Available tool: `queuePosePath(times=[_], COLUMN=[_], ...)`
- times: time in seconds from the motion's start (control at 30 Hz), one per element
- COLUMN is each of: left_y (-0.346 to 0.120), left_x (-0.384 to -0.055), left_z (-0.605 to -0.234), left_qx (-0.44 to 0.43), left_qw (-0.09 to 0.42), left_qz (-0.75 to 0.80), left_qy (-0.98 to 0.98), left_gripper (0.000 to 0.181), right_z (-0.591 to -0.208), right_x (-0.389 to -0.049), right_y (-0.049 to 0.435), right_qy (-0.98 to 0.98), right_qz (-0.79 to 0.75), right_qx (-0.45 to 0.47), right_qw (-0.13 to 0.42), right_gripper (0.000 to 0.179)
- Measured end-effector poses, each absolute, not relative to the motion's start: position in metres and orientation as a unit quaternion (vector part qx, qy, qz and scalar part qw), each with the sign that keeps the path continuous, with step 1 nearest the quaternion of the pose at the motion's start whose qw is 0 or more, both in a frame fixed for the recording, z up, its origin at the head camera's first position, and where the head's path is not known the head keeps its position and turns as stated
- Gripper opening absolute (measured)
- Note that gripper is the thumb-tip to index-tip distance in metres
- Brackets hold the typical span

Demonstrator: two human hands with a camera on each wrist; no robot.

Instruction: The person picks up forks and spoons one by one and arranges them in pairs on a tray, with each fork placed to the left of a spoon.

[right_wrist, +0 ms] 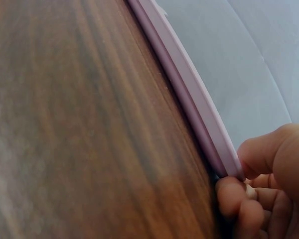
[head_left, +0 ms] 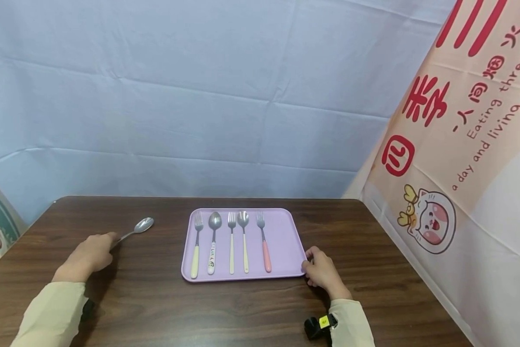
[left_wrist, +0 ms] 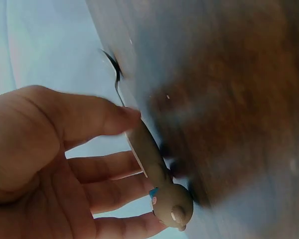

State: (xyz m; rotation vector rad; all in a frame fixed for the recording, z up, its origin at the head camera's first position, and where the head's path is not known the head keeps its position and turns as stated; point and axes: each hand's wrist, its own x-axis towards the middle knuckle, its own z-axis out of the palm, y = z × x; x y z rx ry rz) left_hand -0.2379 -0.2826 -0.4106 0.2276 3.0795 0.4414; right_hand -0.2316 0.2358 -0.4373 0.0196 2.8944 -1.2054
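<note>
At the left of the table, my left hand [head_left: 88,255] pinches a metal spoon [head_left: 143,224] by its handle, the bowl pointing away to the right. In the left wrist view the thumb and fingers lie on a brown handle [left_wrist: 148,152] that ends in a small animal-head figure [left_wrist: 175,205]. A light purple tray [head_left: 288,246] lies at mid-table. Its right front corner is gripped by my right hand [head_left: 325,273], thumb on the rim and fingertips under it in the right wrist view.
On the tray stand out three forks, among them a pink-handled fork [head_left: 266,255], and two spoons, one a patterned-handle spoon [head_left: 211,260], laid side by side. The brown wooden table [head_left: 225,313] ends at a pale blue cloth [head_left: 199,120]. A printed cloth [head_left: 455,144] hangs at right.
</note>
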Motion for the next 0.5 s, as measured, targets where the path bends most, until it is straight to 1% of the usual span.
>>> queuePosePath(times=[0.1, 0.3, 0.5], left_y=[-0.2834, -0.2865, -0.2891], left_x=[-0.2365, -0.235, -0.2364], left_z=[-0.4122, -0.4157, -0.4144], left_qx=[0.073, 0.091, 0.094], left_qw=[0.005, -0.03, -0.024], left_qz=[0.132, 0.131, 0.133], left_qy=[0.988, 0.987, 0.986], left_gripper=[0.039, 0.036, 0.037], right_z=[-0.437, -0.4367, -0.4369], right_x=[-0.2315, -0.2312, -0.2309], right_y=[0.2355, 0.2356, 0.2361], right_qy=[0.924, 0.924, 0.925], right_qz=[-0.384, -0.383, -0.38], right_qx=[0.004, 0.003, 0.002], right_qw=[0.001, -0.001, -0.001], right_gripper=[0.018, 0.017, 0.017])
